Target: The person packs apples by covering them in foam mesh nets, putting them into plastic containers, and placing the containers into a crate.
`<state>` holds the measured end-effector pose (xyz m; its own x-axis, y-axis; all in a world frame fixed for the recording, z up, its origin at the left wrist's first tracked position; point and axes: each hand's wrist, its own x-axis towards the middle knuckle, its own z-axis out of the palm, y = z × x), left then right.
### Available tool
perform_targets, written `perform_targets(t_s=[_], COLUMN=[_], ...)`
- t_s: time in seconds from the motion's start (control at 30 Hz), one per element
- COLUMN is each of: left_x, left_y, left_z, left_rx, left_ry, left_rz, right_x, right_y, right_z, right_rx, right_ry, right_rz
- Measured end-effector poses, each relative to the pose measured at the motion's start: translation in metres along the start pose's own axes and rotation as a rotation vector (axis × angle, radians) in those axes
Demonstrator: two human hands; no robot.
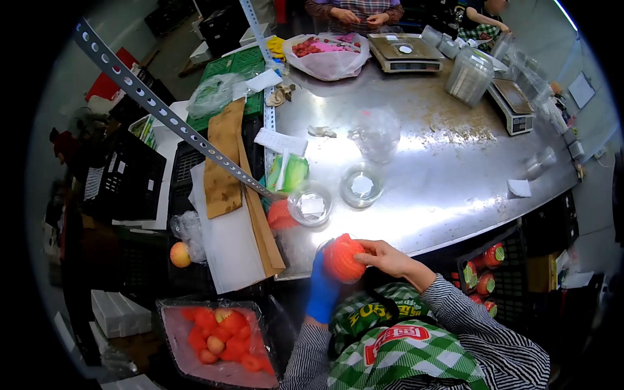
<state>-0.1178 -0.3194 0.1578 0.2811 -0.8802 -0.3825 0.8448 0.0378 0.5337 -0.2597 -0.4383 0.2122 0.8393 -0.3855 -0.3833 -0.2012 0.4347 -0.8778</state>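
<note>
The gloved left hand (324, 286) cups a red-netted fruit (344, 259) from beneath; the bare right hand (385, 257) pinches its netting, beside the metal counter (416, 221).

Counter (422, 214), centre right: passage between round clear containers (362, 185) and folded white paper (519, 188). Upper right: scale (404, 53), stacked tubs (469, 77) obstruct. Upper left to centre: slotted metal bar (162, 116) cuts diagonally across.

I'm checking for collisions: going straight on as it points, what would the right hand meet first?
The red-netted fruit that the right hand touches; beyond it, probably the gloved left hand, though depth is unclear.
</note>
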Motion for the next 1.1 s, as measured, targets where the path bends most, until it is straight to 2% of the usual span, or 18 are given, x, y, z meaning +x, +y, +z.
perform_targets(t_s=[0.27,0.37,0.47,0.57,0.63,0.67,0.7,0.73,0.77,0.83,0.93,1.0,1.1], left_x=[0.021,0.021,0.025,0.027,0.024,0.026,0.027,0.022,0.018,0.017,0.006,-0.003,-0.013], left_y=[-0.033,-0.039,-0.053,-0.053,-0.042,-0.049,-0.055,-0.043,-0.034,-0.04,-0.039,-0.035,-0.019], left_z=[-0.009,0.003,0.001,0.002,0.002,-0.015,-0.032,-0.026,-0.024,-0.05,-0.057,-0.05,-0.019], left_rx=[-0.146,-0.244,-0.341,-0.427,-0.41,-0.153,0.103,-0.127,-0.354,-0.339,-0.307,-0.301,-0.107], left_ry=[0.15,0.171,0.165,0.182,0.223,0.223,0.258,0.3,0.336,0.333,0.334,0.331,0.302], left_rz=[-0.124,-0.149,-0.116,-0.092,-0.068,0.06,0.184,0.125,0.066,0.105,0.129,0.123,0.207], right_x=[-0.012,0.002,0.01,0.014,0.024,0.031,0.042,0.056,0.069,0.087,0.1,0.102,0.094], right_y=[-0.023,0.014,0.008,-0.005,-0.009,-0.012,-0.018,-0.02,-0.018,-0.004,-0.008,-0.007,-0.022], right_z=[-0.003,-0.014,-0.003,-0.001,-0.015,-0.026,-0.04,-0.055,-0.067,-0.094,-0.106,-0.111,-0.113], right_rx=[-0.302,-0.578,-0.702,-1.117,-1.136,-1.146,-1.168,-1.386,-1.541,-1.704,-1.629,-1.538,-1.377], right_ry=[0.018,0.204,0.492,0.46,0.527,0.557,0.614,0.684,0.69,0.466,0.372,0.385,0.342], right_rz=[0.187,-0.065,-0.129,-0.272,-0.302,-0.318,-0.493,-0.627,-0.614,-0.566,-0.636,-0.605,-0.477])
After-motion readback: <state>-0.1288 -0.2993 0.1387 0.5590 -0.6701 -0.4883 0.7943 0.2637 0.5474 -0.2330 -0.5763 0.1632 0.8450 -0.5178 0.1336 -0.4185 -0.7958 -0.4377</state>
